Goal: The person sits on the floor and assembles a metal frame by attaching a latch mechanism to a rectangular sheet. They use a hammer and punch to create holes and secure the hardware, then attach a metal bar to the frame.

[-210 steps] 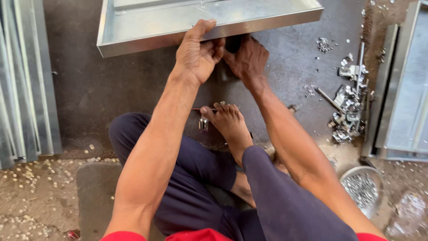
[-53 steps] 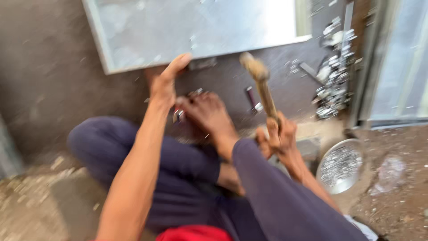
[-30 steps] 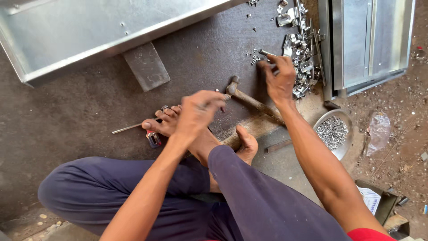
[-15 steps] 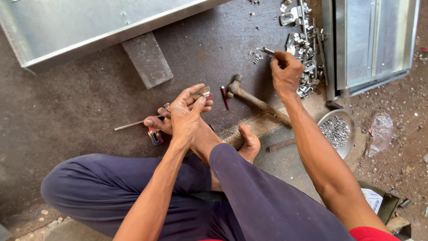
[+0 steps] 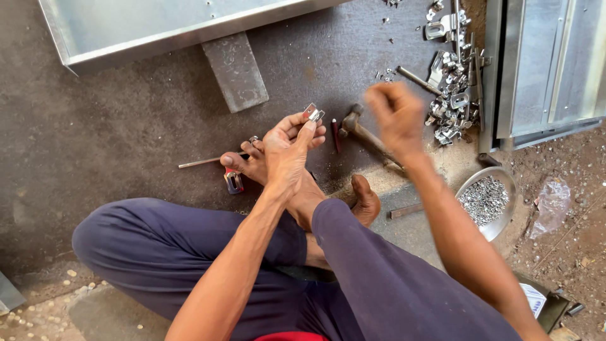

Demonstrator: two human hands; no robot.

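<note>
Hands at work over a dark floor mat [image 5: 113,145], seen from the head camera: a person sits cross-legged in dark blue trousers, one bare foot [image 5: 363,202] resting at the mat's near edge. The left hand [image 5: 287,155] reaches forward above the toes and pinches a small bent metal clip [image 5: 312,113] between its fingertips, the clip held just clear of the mat near the scene's centre. The right hand [image 5: 394,113] is raised to the right of it, blurred and loosely curled; whether it grips anything cannot be told. Between the two hands lies a hammer [image 5: 366,136], its head on the mat and its wooden handle running toward the foot. A thin metal rod [image 5: 199,162] lies to the left of the toes, with a small red-and-silver object [image 5: 233,182] just beside them. On the far side, a long sheet-metal tray [image 5: 164,28] spans the mat, with a flat grey block [image 5: 235,72] jutting out beneath its near edge. To the far right, a heap of loose metal clips [image 5: 451,95] sits against an upright metal panel [image 5: 543,69]. Nearer on the right, a round metal bowl [image 5: 502,218] holds small silvery pieces, and a crumpled plastic bag [image 5: 552,202] lies on the dirt beside it.
</note>
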